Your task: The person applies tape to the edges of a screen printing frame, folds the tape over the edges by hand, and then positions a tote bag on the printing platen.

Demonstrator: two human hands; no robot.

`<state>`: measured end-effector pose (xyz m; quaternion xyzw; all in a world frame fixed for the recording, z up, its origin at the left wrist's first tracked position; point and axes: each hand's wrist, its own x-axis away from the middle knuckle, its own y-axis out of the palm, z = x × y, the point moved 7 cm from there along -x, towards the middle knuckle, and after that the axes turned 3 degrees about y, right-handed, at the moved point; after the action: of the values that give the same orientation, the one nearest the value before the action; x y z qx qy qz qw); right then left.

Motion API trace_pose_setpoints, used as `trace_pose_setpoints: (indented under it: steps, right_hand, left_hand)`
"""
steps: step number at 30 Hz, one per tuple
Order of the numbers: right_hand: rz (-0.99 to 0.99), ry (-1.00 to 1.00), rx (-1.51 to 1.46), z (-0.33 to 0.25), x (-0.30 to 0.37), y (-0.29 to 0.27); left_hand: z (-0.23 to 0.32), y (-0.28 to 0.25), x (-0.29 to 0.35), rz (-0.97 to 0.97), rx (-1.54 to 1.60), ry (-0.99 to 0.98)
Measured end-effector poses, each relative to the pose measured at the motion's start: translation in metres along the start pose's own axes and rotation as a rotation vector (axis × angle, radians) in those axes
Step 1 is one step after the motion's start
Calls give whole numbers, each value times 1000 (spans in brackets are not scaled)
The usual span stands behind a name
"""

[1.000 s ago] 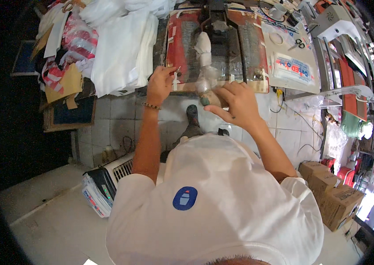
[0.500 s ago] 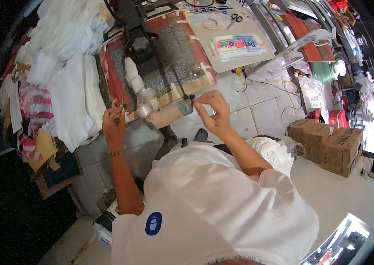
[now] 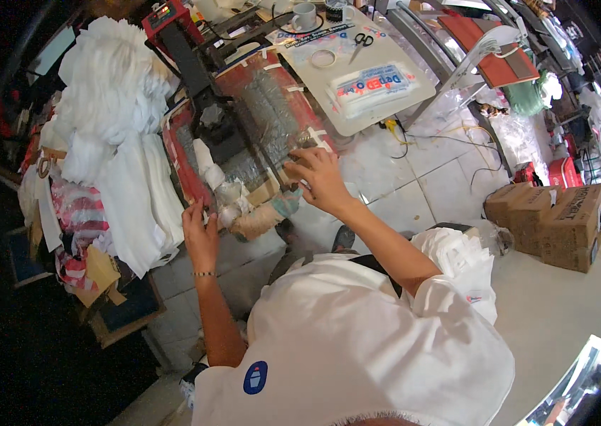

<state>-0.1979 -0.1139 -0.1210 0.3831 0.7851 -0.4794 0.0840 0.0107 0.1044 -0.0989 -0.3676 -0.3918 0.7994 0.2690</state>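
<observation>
A heat press with a dark frame stands before me, its wide red bed patched with tape and covered in wrinkled grey, see-through sheeting. At the bed's near left corner is my left hand, fingers pointing up and thumb apart. My right hand rests at the near right edge with its fingers spread and slightly bent. Between the two hands juts the press handle, padded with a beige and green wrap. White wrapping covers another bar. No held object shows in either hand.
White cloth pieces are heaped at the left. On a pale board at the right lie scissors, a tape roll and printed white cloth. Cardboard boxes sit at the right. A mug stands at the back.
My left hand has lowered, and its pinched fingers have loosened. My right hand has come out of a pinch above the handle onto the bed's edge. The view has shifted.
</observation>
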Motion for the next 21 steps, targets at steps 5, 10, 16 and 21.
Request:
trace_pose_setpoints:
  steps: [5,10,16,21]
  right_hand:
    - [-73,-47,24,-6,-1,24]
    - [-110,-49,34,-10,-13,27]
    - [-174,-100,91,-7,-22,32]
    - [-223,-108,40,-6,-32,34]
  left_hand:
    - [-7,4,-7,-121,21,30]
    - [-38,-2,-22,-65,173,-36]
    - [-42,-5,-21,-126,153,57]
    - [-51,-8,-15,-104,243,-90]
